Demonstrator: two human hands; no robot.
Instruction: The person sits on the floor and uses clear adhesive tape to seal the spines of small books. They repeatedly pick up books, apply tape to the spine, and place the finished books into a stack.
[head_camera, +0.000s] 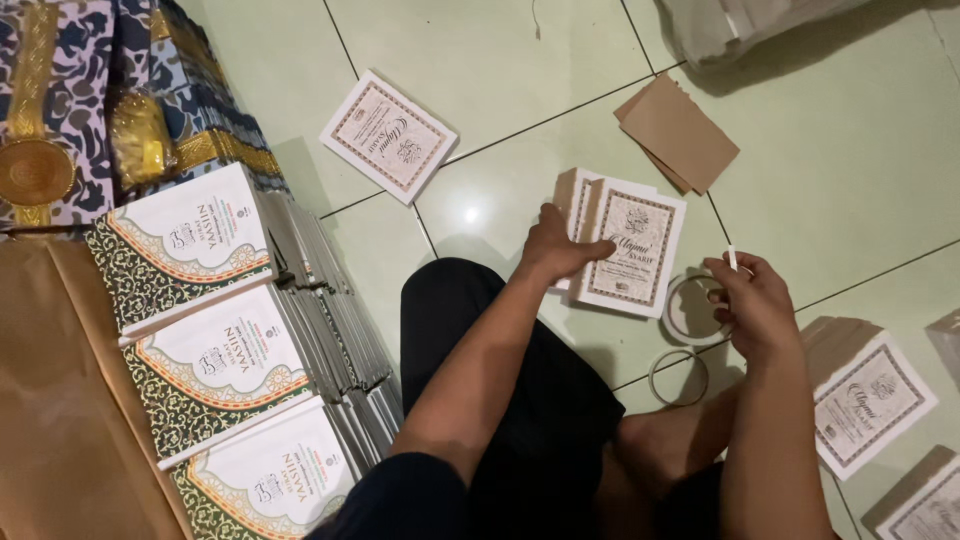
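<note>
My left hand (555, 247) rests flat on the left edge of a white booklet with an ornate brown border (634, 250), which lies on a small pile on the pale green tiled floor. My right hand (752, 300) is beside it to the right, fingers closed on a thin white stick-like thing (731, 256) and touching a roll of clear tape (692, 310). A second tape ring (679, 377) lies just below. My knees in dark shorts are beneath both arms.
Rows of white and green patterned books (215, 360) stand stacked at left, next to brown paper (60, 420). A single booklet (388, 136) lies further off. Brown paper sheets (678, 132) lie at upper right. More booklets (868, 400) sit at lower right.
</note>
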